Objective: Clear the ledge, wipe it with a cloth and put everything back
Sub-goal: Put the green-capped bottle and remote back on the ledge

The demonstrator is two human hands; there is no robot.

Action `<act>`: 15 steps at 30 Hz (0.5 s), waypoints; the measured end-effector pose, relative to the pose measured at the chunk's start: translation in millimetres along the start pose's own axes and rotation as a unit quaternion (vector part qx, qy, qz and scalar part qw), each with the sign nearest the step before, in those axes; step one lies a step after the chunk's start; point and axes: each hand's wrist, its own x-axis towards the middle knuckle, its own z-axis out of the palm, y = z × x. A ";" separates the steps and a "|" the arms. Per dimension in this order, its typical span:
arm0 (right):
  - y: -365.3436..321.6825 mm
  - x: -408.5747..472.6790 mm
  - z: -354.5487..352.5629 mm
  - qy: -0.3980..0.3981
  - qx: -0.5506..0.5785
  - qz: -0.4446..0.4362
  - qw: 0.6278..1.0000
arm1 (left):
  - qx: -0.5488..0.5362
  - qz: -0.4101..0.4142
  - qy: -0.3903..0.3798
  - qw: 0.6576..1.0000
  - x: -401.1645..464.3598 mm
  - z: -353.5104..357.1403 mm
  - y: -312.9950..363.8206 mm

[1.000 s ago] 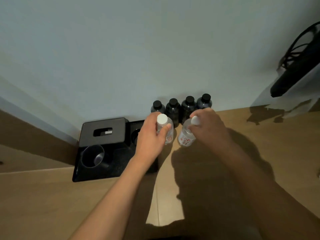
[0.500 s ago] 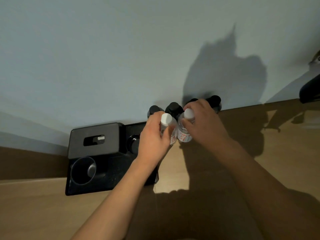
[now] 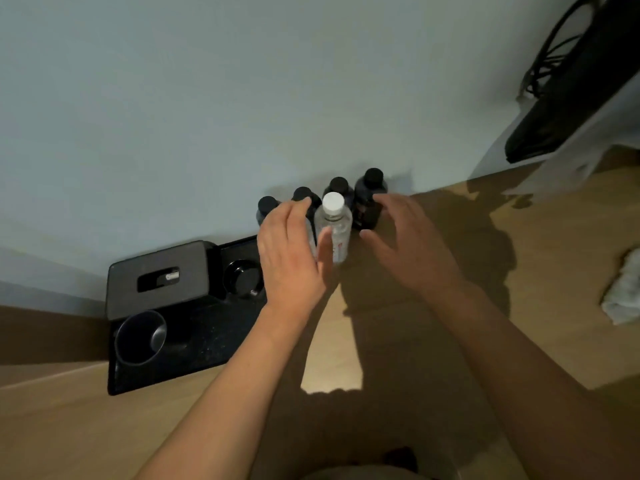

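Bottle (image 3: 333,226), clear with a white cap, stands upright on the ledge (image 3: 433,278) between the two hands, just in front of a row of four dark bottles (image 3: 370,199) with black caps lined along the pale wall (image 3: 242,98); a second clear bottle may stand behind the left hand, but it is too hidden to tell; the left hand (image 3: 291,251) is just beside the bottle on its left, fingers (image 3: 298,211) straight and slightly apart, thumb alongside the bottle's lower part, whether touching it I cannot tell; the right hand (image 3: 412,244) hovers to the right of the bottle, its fingers spread apart and gripping nothing, fingertips near the rightmost dark bottle; both forearms reach in from the bottom of the view; left of the bottles a black tray (image 3: 194,348) sits on the ledge against the wall, touching or nearly touching the left hand's wrist side; on it rest a black tissue box (image 3: 157,277) at the back, a dark cup (image 3: 140,336) lying tilted at the front left, and a round black dish (image 3: 242,277) just beside the box; a white cloth (image 3: 623,289) lies crumpled on the ledge at the far right edge, well apart from the bottles; a dark object with cables (image 3: 568,81) hangs at the upper right; hard shadows of the arms fall across the wood.
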 end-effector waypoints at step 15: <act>128.3 -246.2 -142.8 0.230 -0.043 0.141 0.962 | -0.074 0.171 -0.159 0.969 -96.3 45.5 254.5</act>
